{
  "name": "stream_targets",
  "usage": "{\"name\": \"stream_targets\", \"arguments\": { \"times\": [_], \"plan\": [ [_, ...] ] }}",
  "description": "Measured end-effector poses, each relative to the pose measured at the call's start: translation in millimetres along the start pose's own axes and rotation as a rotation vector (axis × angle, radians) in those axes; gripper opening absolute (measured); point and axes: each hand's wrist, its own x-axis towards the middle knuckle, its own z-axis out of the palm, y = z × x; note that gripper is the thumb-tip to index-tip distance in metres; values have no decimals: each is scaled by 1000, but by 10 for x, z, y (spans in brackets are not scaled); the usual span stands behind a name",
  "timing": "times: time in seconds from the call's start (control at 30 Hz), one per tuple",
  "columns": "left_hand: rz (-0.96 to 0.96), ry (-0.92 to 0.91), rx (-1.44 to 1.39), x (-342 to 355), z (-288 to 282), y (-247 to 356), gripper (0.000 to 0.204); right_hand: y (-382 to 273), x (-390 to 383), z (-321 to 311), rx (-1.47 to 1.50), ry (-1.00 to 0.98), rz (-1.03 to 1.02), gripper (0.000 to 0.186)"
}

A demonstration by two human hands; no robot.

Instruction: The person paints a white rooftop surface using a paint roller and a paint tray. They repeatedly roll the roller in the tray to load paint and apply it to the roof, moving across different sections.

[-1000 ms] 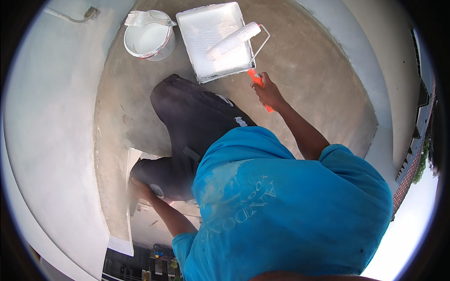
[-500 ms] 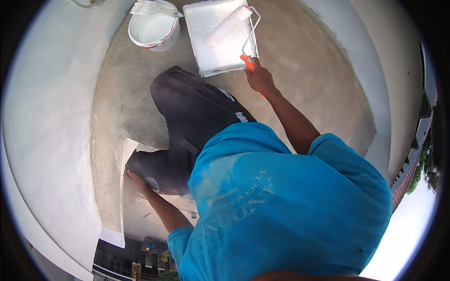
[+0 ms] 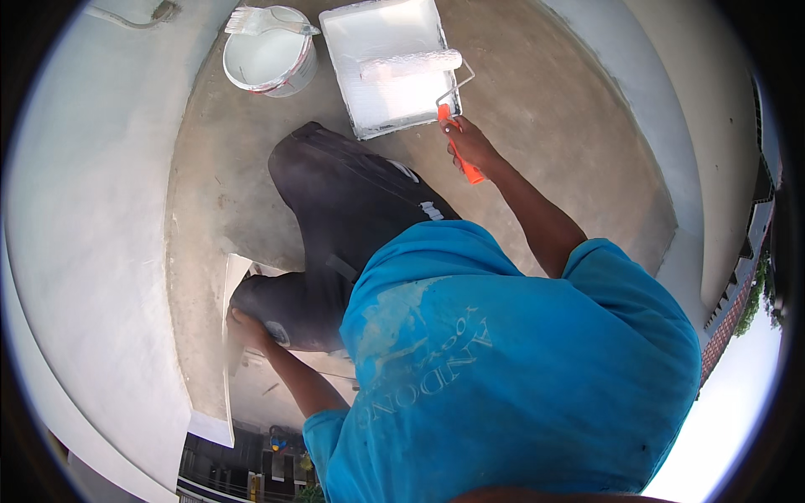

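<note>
My right hand (image 3: 470,147) is closed round the orange handle (image 3: 475,173) of a paint roller (image 3: 407,64), whose fuzzy sleeve lies across the white paint tray (image 3: 369,109). Left of the tray stands a bucket (image 3: 285,77) of white paint, a brush (image 3: 256,22) resting across its rim. Low at the left, my left hand (image 3: 250,331) is beside my bent knee at a white-edged step or board (image 3: 233,277); its fingertips are too hidden to tell what they grip.
Pale walls (image 3: 92,210) curve along both sides of the bare concrete floor (image 3: 553,142). A pipe (image 3: 138,18) runs at the upper left. Below the white edge is a drop toward dark structures (image 3: 251,469). Roofs and trees (image 3: 759,289) show at far right.
The roller sleeve has swung from a diagonal to lying nearly level across the tray, with my right hand still on the handle. My left hand stays by the knee; the view has shifted slightly.
</note>
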Motion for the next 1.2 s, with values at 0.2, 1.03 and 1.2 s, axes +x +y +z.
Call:
{"name": "stream_targets", "arguments": {
  "times": [0.2,1.03,1.2],
  "plan": [
    [13,-13,32,51,-23,31,39,204,-243,206,35,-161,175,43],
    [-28,-5,-43,-117,-98,220,37,-299,512,-78,230,-294,-9,40],
    [80,182,-119,-28,22,71,29,-29,-93,-169,228,-297,223,43]
  ]
}}
